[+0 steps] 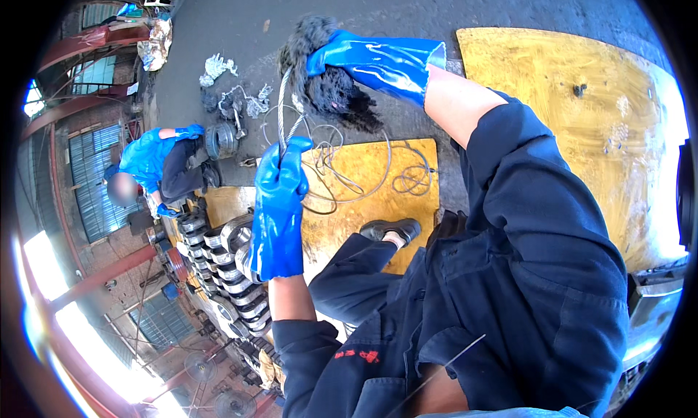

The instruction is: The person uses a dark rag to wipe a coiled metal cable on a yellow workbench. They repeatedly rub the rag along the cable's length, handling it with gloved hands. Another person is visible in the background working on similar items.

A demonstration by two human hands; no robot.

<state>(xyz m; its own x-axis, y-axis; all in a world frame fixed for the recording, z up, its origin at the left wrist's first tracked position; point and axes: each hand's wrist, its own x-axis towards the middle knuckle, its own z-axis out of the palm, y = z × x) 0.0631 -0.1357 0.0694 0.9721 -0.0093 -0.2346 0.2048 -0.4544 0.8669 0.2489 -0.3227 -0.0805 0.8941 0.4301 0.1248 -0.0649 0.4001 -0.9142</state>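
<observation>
My left hand (280, 178), in a long blue rubber glove, is closed around a steel wire rope (282, 113). Above it, my gloved right hand (334, 53) clutches a shaggy black bundle of fibre, like a dirty wiping rag (338, 98). The upper end of the rope runs up into or behind this bundle; whether the rag wraps fully around it is hidden. Loose thin cable (349, 185) trails in loops below the rag and across a yellow floor plate (418, 225).
A co-worker in blue (149, 160) crouches at the left beside metal rings (220, 140). Stacked shiny metal rings (236, 280) stand left of my legs. A second yellow plate (538, 76) lies to the right. White and dark rag scraps (217, 69) are on the grey floor (407, 7).
</observation>
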